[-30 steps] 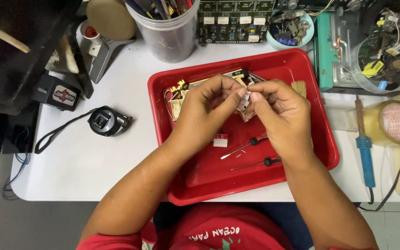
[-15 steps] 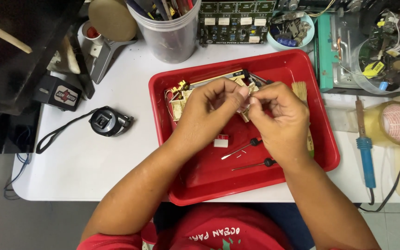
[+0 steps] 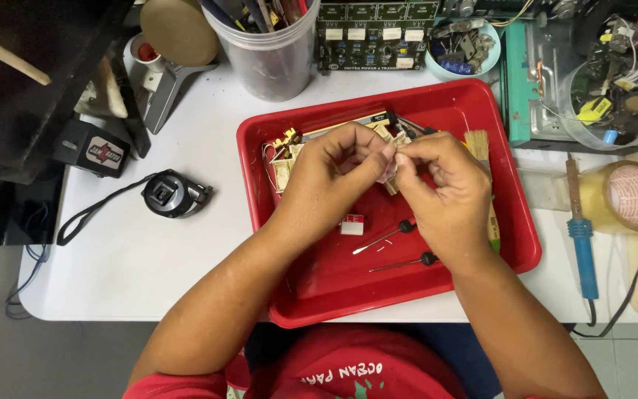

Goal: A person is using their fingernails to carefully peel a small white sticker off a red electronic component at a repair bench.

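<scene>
Over a red tray (image 3: 481, 111), my left hand (image 3: 334, 174) and my right hand (image 3: 441, 185) meet fingertip to fingertip. Together they pinch a small pale part (image 3: 388, 171), mostly hidden by the fingers. Under the hands lies a circuit board (image 3: 289, 155) with beige components and wires. Two thin black-handled probes (image 3: 385, 238) and a small red and white block (image 3: 352, 224) rest on the tray floor. A brush (image 3: 478, 144) lies along the tray's right side, behind my right hand.
A blue-handled soldering iron (image 3: 581, 236) and a tape roll (image 3: 633, 196) lie to the right. A clear tool cup (image 3: 267, 44), a green circuit board (image 3: 374, 33) and a bowl of parts (image 3: 459, 48) stand behind. A round black device with strap (image 3: 171, 193) is at left.
Both hands have shifted slightly toward me and to the right over the tray, still working the small part between the fingertips.
</scene>
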